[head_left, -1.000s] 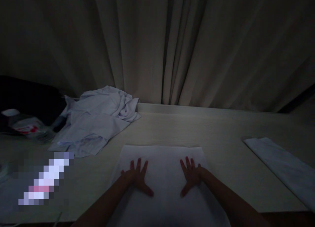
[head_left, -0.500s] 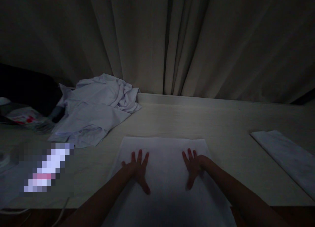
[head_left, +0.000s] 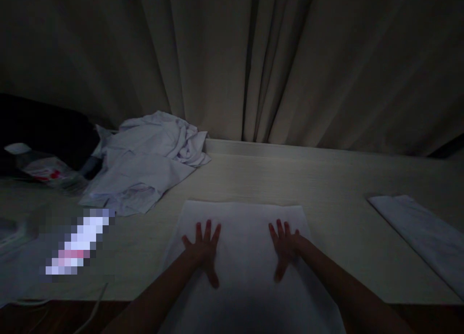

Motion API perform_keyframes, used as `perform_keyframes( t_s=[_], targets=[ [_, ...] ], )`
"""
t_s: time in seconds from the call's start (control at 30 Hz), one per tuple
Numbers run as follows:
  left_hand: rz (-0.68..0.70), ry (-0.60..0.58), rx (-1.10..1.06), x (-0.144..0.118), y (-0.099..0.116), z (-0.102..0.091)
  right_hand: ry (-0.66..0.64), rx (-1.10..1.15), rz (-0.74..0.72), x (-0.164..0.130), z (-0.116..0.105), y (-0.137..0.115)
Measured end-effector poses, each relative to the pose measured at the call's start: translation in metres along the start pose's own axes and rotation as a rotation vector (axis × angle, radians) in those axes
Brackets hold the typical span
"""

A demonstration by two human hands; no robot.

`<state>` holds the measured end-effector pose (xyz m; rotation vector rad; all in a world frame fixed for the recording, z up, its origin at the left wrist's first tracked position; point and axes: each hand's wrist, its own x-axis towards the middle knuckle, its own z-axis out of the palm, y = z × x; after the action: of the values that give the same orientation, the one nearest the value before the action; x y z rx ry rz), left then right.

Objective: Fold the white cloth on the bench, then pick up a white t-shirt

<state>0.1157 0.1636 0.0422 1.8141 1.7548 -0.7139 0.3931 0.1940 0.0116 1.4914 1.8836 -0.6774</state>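
Note:
A white cloth (head_left: 246, 247) lies spread on the pale tabletop in front of me, its near end hanging over the table's front edge. My left hand (head_left: 205, 252) rests on the left part of the cloth, fingers spread and palm down. On the right part my right hand (head_left: 285, 249) lies the same way, with its fingers apart. Neither hand grips anything. The cloth looks mostly smooth between the two hands. Dim light hides its finer detail.
A crumpled heap of white cloth (head_left: 145, 160) sits at the back left. Beside it are a dark item (head_left: 43, 126) and a clear plastic bag (head_left: 54, 172). A folded white cloth (head_left: 416, 232) lies at the right. Grey-brown curtains (head_left: 217, 58) hang behind the pale table (head_left: 275, 174).
The view has shifted slightly, so things at the left appear further right. Both hands stay spread on the cloth in nearly the same places.

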Motion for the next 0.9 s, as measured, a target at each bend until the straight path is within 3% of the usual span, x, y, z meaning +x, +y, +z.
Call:
perform_keyframes(
  t_s=[0.37, 0.6, 0.67, 0.73, 0.83, 0.9],
  targets=[
    [0.003, 0.077, 0.005, -0.004, -0.002, 0.005, 0.070, 0.023, -0.022, -0.017, 0.003, -0.005],
    [0.065, 0.139, 0.008, -0.027, -0.007, -0.003, 0.133, 0.044, -0.014, -0.033, -0.003, -0.010],
    [0.079, 0.160, -0.057, -0.034, -0.011, -0.009, 0.161, 0.108, -0.073, -0.039, -0.008, -0.004],
    [0.109, 0.273, -0.251, -0.035, -0.017, -0.014, 0.305, 0.350, -0.164, -0.043, -0.012, 0.005],
    [0.134, 0.498, -0.985, -0.027, -0.026, -0.020, 0.557, 1.041, -0.221, -0.040, -0.013, 0.013],
    [0.083, 0.469, -1.449, -0.017, -0.030, -0.020, 0.568, 1.394, -0.190, -0.034, -0.012, 0.011]
  ],
)
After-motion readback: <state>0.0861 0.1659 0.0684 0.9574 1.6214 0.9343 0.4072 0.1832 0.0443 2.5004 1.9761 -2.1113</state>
